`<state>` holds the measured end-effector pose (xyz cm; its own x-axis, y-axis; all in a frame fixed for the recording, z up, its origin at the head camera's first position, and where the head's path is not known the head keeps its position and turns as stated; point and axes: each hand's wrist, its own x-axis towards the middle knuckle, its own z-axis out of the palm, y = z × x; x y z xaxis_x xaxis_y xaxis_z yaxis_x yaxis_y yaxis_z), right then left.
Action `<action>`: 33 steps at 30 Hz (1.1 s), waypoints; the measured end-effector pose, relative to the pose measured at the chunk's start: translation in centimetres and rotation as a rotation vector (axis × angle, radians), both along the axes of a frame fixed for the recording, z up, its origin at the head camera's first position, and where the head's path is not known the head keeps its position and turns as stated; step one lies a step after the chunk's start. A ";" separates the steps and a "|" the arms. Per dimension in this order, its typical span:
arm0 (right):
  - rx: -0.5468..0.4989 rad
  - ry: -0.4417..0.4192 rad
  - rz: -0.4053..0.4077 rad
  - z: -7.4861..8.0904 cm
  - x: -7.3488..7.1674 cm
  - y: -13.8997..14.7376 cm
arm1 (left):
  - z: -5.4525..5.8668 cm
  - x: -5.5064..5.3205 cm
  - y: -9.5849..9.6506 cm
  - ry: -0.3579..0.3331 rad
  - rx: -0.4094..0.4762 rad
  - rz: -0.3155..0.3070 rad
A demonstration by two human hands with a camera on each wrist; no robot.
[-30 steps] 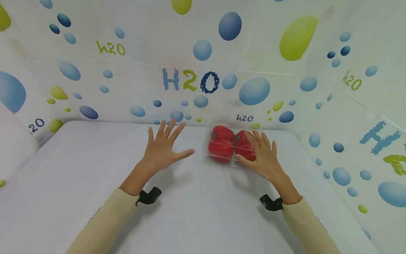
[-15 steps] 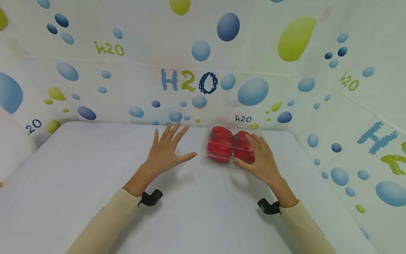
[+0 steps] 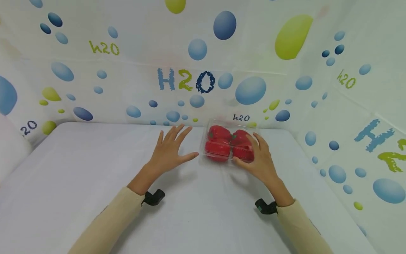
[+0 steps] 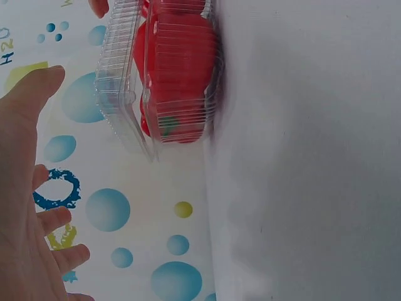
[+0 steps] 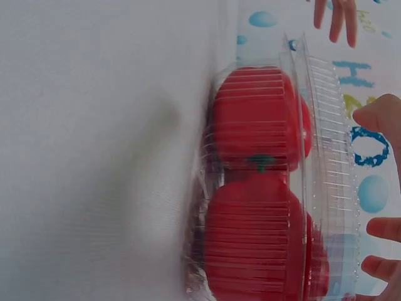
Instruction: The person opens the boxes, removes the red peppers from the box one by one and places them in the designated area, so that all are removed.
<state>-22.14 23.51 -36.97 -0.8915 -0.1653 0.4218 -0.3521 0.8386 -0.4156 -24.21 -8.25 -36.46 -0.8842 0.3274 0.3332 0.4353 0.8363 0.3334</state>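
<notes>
In the head view, a clear plastic clamshell box point(image 3: 202, 150) stands near the table's back edge. Inside it are several red bell peppers point(image 3: 217, 148) with green stems. A narrow gap shows between the lid's rim point(image 4: 128, 100) and the base in the left wrist view. My left hand point(image 3: 168, 151) hovers left of the box, fingers spread, holding nothing. Over the box's right front corner is my right hand point(image 3: 261, 160), its thumb and fingers apart and lightly bent. The right wrist view shows those fingers point(image 5: 383, 229) beside the lid, apparently not touching it.
A white cloth point(image 3: 190, 218) covers the table. Behind and to the right hangs a white sheet point(image 3: 136, 28) printed with blue and green drops. Each wrist carries a small black camera mount, such as the left mount point(image 3: 155, 197).
My left hand has moved a little to the right, toward the box. The right hand's fingers have bent slightly more. The box has kept its place; the whole view has shifted slightly.
</notes>
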 end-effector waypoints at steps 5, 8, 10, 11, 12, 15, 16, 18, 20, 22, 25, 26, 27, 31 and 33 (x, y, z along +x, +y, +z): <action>-0.020 0.019 -0.003 -0.7 0.0 0.0 | -0.3 -0.3 0.5 -0.012 0.033 -0.049; -0.027 0.042 -0.003 -1.1 0.0 0.0 | -0.6 -0.6 0.6 -0.021 0.049 -0.073; -0.029 0.053 -0.004 -1.3 -0.1 0.1 | -0.8 -0.8 0.7 -0.026 0.051 -0.084; -0.031 0.055 -0.004 -1.4 -0.1 0.1 | -0.8 -0.9 0.7 -0.031 0.052 -0.090; -0.034 0.056 -0.003 -1.5 -0.1 0.2 | -0.9 -1.0 0.7 -0.036 0.056 -0.096; -0.037 0.051 -0.003 -1.7 -0.1 0.4 | -1.2 -1.3 0.8 -0.042 0.061 -0.113; -0.039 0.049 -0.001 -1.8 -0.2 0.5 | -1.3 -1.4 0.9 -0.044 0.064 -0.119; -0.043 0.042 0.001 -1.8 -0.2 0.6 | -1.4 -1.6 0.9 -0.038 0.065 -0.133; -0.056 0.036 0.004 -1.9 -0.2 0.8 | -1.5 -1.9 1.0 -0.033 0.065 -0.146; -0.076 0.026 0.005 -2.0 -0.3 1.0 | -1.5 -2.1 1.1 -0.035 0.074 -0.158; -0.100 0.009 0.002 -2.0 -0.3 1.2 | -1.5 -2.3 1.2 -0.051 0.080 -0.175; -0.104 0.005 0.000 -2.1 -0.3 1.3 | -1.5 -2.4 1.2 -0.057 0.080 -0.181; -0.105 0.002 0.000 -2.1 -0.4 1.3 | -1.5 -2.5 1.2 -0.064 0.082 -0.186; -0.103 0.003 -0.001 -2.2 -0.4 1.4 | -1.7 -2.7 1.4 -0.099 0.087 -0.204; -0.102 0.008 -0.005 -2.2 -0.4 1.4 | -1.8 -2.8 1.5 -0.123 0.095 -0.215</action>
